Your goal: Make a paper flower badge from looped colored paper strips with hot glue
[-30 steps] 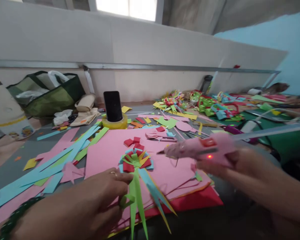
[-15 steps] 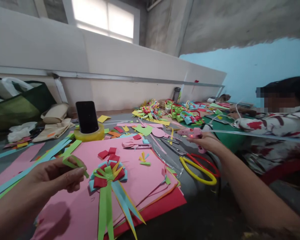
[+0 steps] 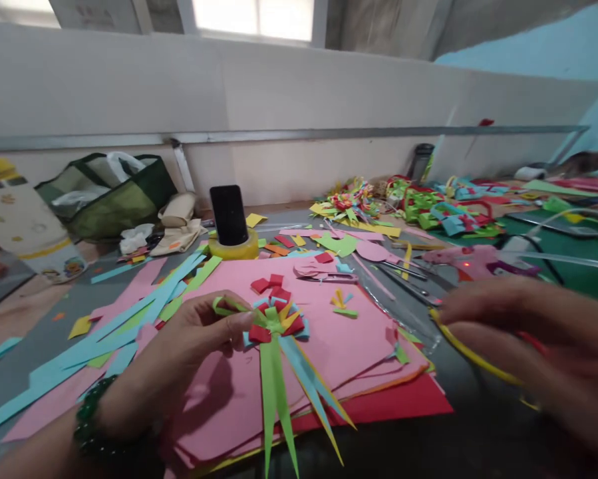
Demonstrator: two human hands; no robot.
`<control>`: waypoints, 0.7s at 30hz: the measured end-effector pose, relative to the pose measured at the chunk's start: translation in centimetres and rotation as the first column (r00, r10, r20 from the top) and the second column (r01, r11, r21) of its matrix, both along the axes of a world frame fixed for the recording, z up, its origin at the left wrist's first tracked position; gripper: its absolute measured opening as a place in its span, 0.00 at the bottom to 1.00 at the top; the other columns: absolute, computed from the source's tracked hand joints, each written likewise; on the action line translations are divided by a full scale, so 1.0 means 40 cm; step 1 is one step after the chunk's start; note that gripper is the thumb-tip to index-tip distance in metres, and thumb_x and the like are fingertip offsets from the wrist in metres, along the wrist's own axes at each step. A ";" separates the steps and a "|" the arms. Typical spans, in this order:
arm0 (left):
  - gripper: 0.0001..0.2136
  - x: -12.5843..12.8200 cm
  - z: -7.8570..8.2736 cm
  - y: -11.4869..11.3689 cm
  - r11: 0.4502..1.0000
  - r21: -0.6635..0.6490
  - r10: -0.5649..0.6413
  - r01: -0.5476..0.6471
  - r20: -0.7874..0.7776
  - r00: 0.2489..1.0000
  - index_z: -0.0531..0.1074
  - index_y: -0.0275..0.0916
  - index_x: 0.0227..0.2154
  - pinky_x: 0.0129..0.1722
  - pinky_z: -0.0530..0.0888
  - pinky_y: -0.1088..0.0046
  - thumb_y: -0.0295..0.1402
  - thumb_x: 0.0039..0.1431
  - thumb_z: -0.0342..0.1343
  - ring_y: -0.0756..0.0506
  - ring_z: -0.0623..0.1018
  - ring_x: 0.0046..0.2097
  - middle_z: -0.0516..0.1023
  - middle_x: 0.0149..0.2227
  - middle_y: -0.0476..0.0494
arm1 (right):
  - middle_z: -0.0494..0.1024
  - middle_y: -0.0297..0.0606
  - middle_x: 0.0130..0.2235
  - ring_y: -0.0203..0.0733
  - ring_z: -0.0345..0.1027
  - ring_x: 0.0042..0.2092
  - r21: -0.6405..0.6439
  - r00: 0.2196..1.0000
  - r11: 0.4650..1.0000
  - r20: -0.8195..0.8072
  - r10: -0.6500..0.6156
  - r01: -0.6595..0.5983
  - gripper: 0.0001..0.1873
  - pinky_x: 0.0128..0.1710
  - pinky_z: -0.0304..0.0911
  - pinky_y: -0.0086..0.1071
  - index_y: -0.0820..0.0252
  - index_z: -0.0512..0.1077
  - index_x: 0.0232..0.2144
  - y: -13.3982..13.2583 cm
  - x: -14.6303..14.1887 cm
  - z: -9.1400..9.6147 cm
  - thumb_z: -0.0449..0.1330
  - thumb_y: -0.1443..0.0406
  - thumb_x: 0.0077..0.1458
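My left hand point(image 3: 206, 336) pinches a looped strip of green paper point(image 3: 231, 306) between thumb and fingertips. Right beside it, a paper rosette point(image 3: 273, 322) of red, blue, yellow and green folded pieces lies on the pink paper sheets point(image 3: 318, 359), its green and blue-and-yellow tails pointing toward me. My right hand point(image 3: 528, 352), blurred, hovers over the scissors point(image 3: 478, 359) with fingers stretched out and nothing visible in them; its hold on anything underneath is hidden. Beyond that hand, a pink glue gun point(image 3: 478, 261) lies on the table with its red light lit.
A black phone point(image 3: 229, 216) stands in a roll of yellow tape point(image 3: 236, 247). Pink-handled snips point(image 3: 323, 274) rest on the sheets' far edge. Coloured paper strips point(image 3: 129, 326) spread leftward. A green bag point(image 3: 109, 193) and a pile of paper ornaments point(image 3: 428, 199) are farther back.
My right hand has let go of the glue gun and come back nearer. My left hand has brought the green strip up against the rosette. The view has swung left.
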State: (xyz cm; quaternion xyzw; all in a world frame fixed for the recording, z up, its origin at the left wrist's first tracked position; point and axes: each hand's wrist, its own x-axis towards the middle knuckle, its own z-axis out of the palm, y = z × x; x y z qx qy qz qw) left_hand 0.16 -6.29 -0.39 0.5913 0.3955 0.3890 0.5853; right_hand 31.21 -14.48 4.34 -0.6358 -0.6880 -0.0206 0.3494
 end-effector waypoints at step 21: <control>0.14 -0.008 -0.011 0.014 0.976 0.206 0.129 -0.066 -0.307 0.943 0.67 0.36 0.20 0.21 0.60 0.80 0.40 0.55 0.56 0.55 0.63 0.21 0.64 0.18 0.55 | 0.74 0.32 0.26 0.31 0.63 0.28 -0.335 0.730 0.671 -0.494 0.473 -0.662 0.05 0.29 0.58 0.26 0.64 0.76 0.29 0.241 -0.290 -0.088 0.59 0.71 0.52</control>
